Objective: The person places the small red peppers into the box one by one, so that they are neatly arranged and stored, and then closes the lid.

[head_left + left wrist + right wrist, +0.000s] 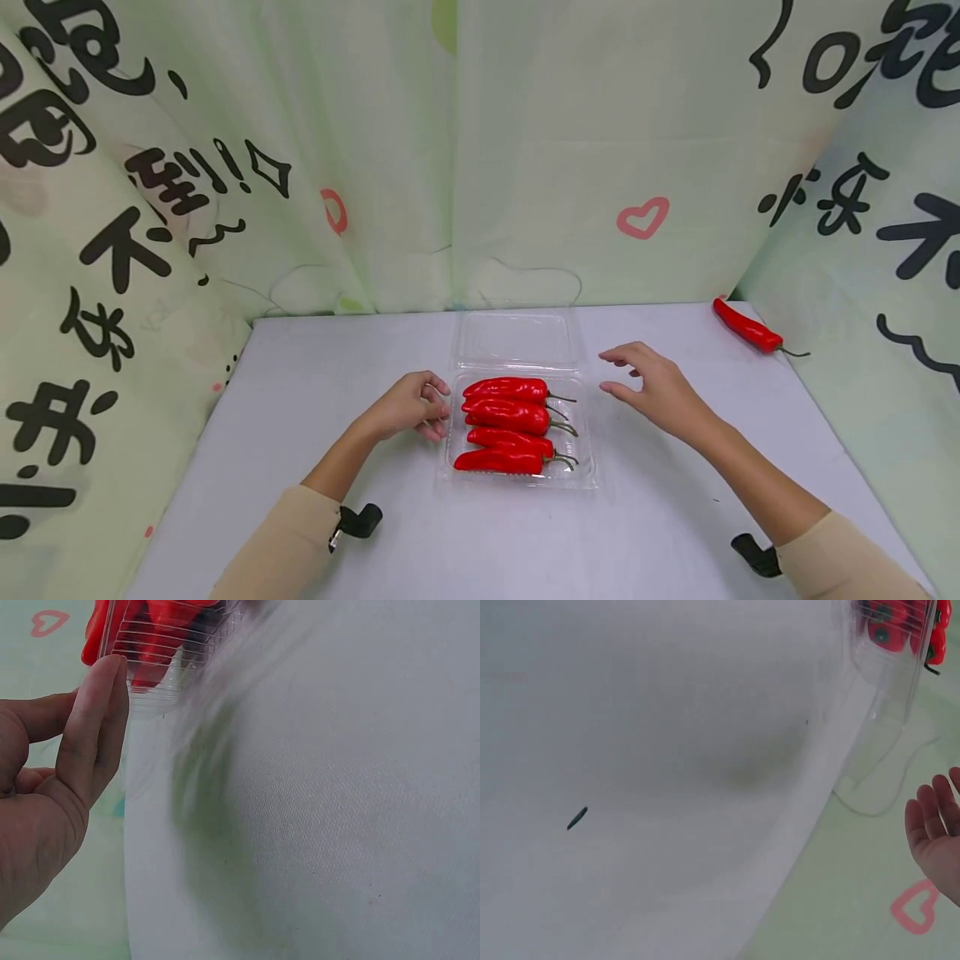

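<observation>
Several red chili peppers (508,414) lie side by side in a clear plastic container (585,479), their green stems pointing right. The container's hinged lid (517,340) is folded back behind it. At the container's left side is my left hand (411,408). In the left wrist view the straightened fingers of that hand (75,750) reach right up to the container's ribbed wall (161,697). My right hand (660,390) hovers to the right of the lid, thumb and fingers spread apart, holding nothing. The right wrist view catches its fingers (931,814) at the right border.
One more red chili pepper (750,327) lies at the table's back right corner. A patterned curtain (525,167) with lettering and hearts encloses the white table (315,350) at the back and both sides. A small dark scrap (577,817) is on the tabletop.
</observation>
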`<action>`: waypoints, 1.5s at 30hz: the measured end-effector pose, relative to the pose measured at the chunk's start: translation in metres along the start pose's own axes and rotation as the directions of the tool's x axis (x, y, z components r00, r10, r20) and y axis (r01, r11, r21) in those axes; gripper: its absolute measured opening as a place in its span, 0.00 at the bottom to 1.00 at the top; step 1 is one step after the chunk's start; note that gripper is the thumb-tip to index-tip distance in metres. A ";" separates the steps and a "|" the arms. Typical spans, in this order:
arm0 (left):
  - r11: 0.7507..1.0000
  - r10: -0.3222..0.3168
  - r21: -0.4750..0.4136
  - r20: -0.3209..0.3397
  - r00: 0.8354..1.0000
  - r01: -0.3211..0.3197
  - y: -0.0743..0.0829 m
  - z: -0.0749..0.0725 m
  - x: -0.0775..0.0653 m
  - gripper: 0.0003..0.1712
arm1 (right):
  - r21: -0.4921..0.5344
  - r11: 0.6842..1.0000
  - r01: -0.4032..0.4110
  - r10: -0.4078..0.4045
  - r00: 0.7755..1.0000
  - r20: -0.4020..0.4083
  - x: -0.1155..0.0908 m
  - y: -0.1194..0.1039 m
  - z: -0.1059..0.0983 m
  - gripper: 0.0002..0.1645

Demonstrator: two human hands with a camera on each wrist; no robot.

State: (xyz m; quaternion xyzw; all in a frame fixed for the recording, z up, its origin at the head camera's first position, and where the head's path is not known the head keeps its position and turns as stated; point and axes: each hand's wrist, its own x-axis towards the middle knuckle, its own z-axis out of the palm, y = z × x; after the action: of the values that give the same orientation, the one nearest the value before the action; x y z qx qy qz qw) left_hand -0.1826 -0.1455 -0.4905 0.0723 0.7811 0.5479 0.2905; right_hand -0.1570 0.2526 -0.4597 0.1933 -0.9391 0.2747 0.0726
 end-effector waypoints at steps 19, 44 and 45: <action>1.000 -0.010 -0.020 0.008 1.000 0.010 -0.002 -0.001 0.003 0.16 | -0.072 0.927 -0.369 0.372 0.927 0.042 0.000 0.101 -0.053 0.47; 1.000 -0.009 -0.014 0.004 1.000 0.010 -0.004 -0.002 0.005 0.17 | -0.137 0.797 -0.589 0.601 0.796 0.072 -0.001 0.188 -0.092 0.52; 1.000 -0.010 -0.014 0.003 1.000 0.010 -0.004 -0.002 0.005 0.17 | -0.144 0.799 -0.584 0.597 0.799 0.074 0.000 0.190 -0.091 0.51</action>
State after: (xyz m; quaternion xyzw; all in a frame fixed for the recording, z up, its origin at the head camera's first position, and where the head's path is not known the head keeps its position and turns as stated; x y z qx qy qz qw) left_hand -0.1868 -0.1466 -0.4960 0.0671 0.7772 0.5520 0.2947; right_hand -0.2304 0.4494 -0.4763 -0.0979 -0.9692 0.2179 -0.0605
